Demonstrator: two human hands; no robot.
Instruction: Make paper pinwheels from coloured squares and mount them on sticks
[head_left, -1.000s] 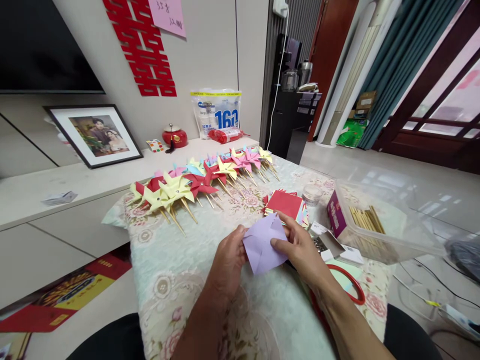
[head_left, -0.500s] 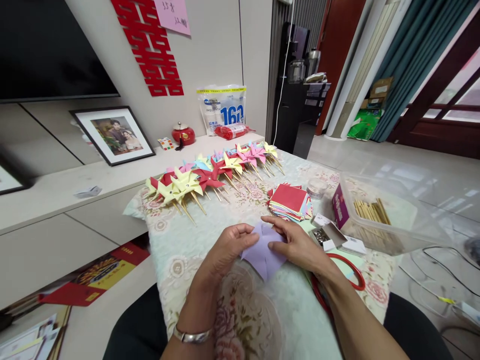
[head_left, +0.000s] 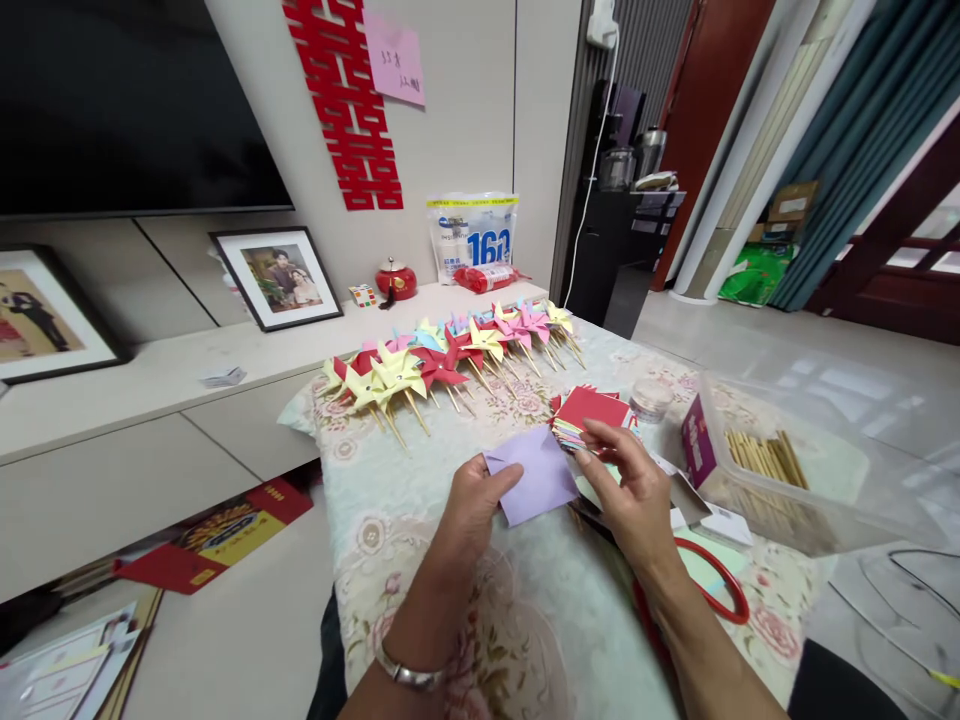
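Note:
A square of purple paper (head_left: 536, 478) is pinched at its left edge by my left hand (head_left: 480, 492), thumb on top. Just right of the paper, my right hand (head_left: 630, 480) is raised with thumb and fingers apart and nothing between them. Behind it lies a stack of coloured paper squares (head_left: 592, 410) with red on top, partly covered by the fingers. Red-handled scissors (head_left: 731, 590) lie under my right wrist, their blades partly hidden. A small open white box (head_left: 686, 495) is beside that wrist, its contents mostly out of sight.
Several paper pinwheels (head_left: 439, 365) on sticks line the table's far side. To the right, a clear plastic bin (head_left: 817, 520) holds wooden sticks (head_left: 765, 458). A round clear container (head_left: 651, 398) stands near the stack. Behind is a white cabinet (head_left: 262, 395) with framed photos (head_left: 279, 277).
My right hand has let go of the purple paper and moved right, its fingers opening. The paper now lies flatter and turned in my left hand. The view has shifted left.

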